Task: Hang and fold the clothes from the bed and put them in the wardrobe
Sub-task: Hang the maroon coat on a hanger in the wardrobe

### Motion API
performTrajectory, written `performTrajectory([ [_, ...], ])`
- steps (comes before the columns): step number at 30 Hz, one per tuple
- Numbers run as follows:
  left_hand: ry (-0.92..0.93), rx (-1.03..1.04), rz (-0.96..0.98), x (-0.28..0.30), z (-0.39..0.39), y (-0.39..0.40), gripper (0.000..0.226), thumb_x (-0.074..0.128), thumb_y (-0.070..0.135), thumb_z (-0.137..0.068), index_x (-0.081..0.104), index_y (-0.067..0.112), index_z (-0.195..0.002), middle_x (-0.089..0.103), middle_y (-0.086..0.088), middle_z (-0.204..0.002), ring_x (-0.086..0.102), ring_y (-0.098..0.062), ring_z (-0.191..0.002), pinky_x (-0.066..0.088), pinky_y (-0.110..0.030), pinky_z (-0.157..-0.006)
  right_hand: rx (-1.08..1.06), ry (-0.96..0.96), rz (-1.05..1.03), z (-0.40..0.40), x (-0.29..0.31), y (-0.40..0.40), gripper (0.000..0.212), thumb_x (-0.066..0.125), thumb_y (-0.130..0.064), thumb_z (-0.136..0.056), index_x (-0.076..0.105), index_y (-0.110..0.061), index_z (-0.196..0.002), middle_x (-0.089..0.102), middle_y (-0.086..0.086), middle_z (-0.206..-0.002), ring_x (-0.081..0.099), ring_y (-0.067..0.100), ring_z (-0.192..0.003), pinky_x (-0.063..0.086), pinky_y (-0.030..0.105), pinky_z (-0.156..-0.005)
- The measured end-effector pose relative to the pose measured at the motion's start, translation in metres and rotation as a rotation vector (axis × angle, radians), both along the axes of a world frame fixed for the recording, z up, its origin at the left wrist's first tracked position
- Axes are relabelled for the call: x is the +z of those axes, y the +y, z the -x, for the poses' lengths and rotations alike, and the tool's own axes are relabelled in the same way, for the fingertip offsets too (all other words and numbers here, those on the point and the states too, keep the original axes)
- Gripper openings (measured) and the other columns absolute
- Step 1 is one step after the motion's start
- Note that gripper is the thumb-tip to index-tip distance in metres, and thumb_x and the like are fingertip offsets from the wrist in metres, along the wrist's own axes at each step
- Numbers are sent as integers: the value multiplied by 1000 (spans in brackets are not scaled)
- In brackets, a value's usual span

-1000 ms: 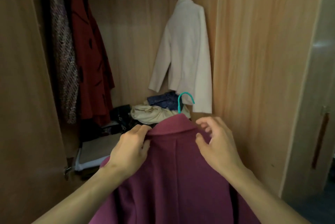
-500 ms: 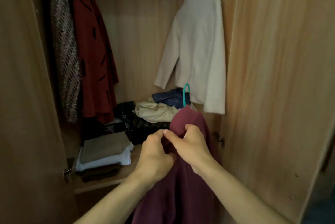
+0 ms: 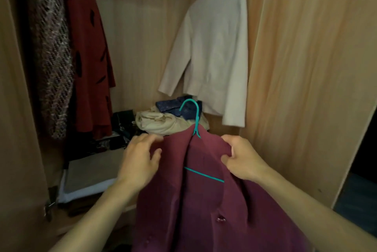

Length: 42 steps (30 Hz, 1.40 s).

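Observation:
A maroon jacket [image 3: 204,200] hangs on a teal hanger [image 3: 194,116] in front of the open wardrobe [image 3: 142,27]; the hanger's hook and lower bar show. My left hand [image 3: 140,160] lies on the jacket's left shoulder with fingers spread, thumb against the cloth. My right hand [image 3: 238,158] pinches the jacket's right shoulder fabric between thumb and fingers. The jacket's front faces me, with one button visible low down.
In the wardrobe a white jacket [image 3: 210,48] hangs at the right, a red coat [image 3: 89,48] and a knitted garment [image 3: 49,48] at the left. Folded clothes [image 3: 91,174] and a loose pile [image 3: 161,121] lie on the shelf. The wardrobe door [image 3: 310,68] stands open at right.
The jacket has turned from edge-on to front-facing. My hands have moved apart from its collar out to the two shoulders, and the hanger bar now shows.

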<state>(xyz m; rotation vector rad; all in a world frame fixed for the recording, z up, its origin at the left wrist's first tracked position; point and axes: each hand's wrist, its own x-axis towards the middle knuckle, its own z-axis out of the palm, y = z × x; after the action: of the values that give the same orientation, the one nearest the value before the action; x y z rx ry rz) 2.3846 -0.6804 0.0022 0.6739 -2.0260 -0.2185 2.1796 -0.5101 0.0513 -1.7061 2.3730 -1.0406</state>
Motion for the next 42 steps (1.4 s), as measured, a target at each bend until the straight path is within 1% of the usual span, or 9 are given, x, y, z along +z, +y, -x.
performTrajectory([
  [3, -123, -79, 195, 3, 10, -20, 47, 70, 20, -83, 58, 19, -129, 60, 1, -128, 50, -22, -118, 43, -38, -99, 50, 66, 36, 2, 6, 8, 33, 54, 0, -74, 65, -21, -97, 71, -1, -77, 67, 12, -65, 57, 39, -64],
  [7, -247, -277, 231, 13, 27, -27, 41, 49, 41, -90, 51, 30, -129, 60, 9, -123, 54, -14, -117, 41, -32, -99, 76, 101, 102, 7, 9, 19, 38, 55, 0, -74, 66, -21, -103, 73, -6, -86, 70, 13, -75, 57, 38, -68],
  [11, -167, -475, 159, 4, 37, -26, 34, 51, 36, -96, 52, 27, -128, 58, 11, -118, 57, -6, -109, 48, -29, -92, 75, 113, 131, 20, 8, 20, 40, 53, -17, -71, 64, -31, -106, 73, 4, -86, 71, 31, -76, 56, 46, -66],
  [18, 75, -165, 490, 20, 60, -22, 32, 51, 22, -91, 62, 10, -118, 61, -1, -100, 62, -16, -84, 55, -30, -69, 126, 193, 318, 50, 14, -9, 41, 60, -7, -74, 64, -23, -112, 69, -12, -94, 67, 7, -79, 52, 24, -74],
  [22, 77, -82, 589, 48, 73, -38, 30, 53, 19, -92, 62, 9, -119, 65, -5, -102, 67, -23, -86, 58, -39, -70, 106, 348, 494, 75, 13, -26, 55, 69, -9, -79, 53, -23, -130, 54, -10, -123, 55, 5, -113, 42, 21, -100],
  [25, 50, -15, 640, 71, 83, -51, 29, 53, 21, -92, 59, 11, -118, 63, -5, -98, 66, -24, -81, 55, -37, -69, 19, 531, 616, 92, 17, -41, 42, 67, -19, -84, 59, -20, -126, 51, -4, -123, 56, 15, -108, 46, 30, -97],
  [31, 107, 121, 755, 124, 93, -66, 29, 53, 20, -91, 64, 5, -114, 63, -7, -96, 62, -22, -82, 49, -30, -73, -44, 559, 673, 115, 31, -76, 62, 69, -21, -87, 44, -22, -144, 52, 2, -122, 57, 19, -105, 50, 33, -93],
  [37, 63, 121, 813, 158, 113, -83, 28, 56, 18, -90, 62, 9, -116, 61, -4, -98, 64, -25, -84, 52, -37, -71, 33, 454, 878, 150, 75, -119, 43, 70, 5, -80, 64, -8, -120, 48, 0, -116, 52, 10, -101, 34, 4, -96],
  [42, 74, 146, 856, 190, 132, -118, 27, 60, 14, -87, 62, 7, -113, 62, -7, -98, 64, -28, -85, 56, -44, -71, 30, 502, 866, 169, 112, -155, 35, 66, -2, -85, 62, -10, -119, 47, -2, -112, 53, 12, -97, 37, 8, -92],
])
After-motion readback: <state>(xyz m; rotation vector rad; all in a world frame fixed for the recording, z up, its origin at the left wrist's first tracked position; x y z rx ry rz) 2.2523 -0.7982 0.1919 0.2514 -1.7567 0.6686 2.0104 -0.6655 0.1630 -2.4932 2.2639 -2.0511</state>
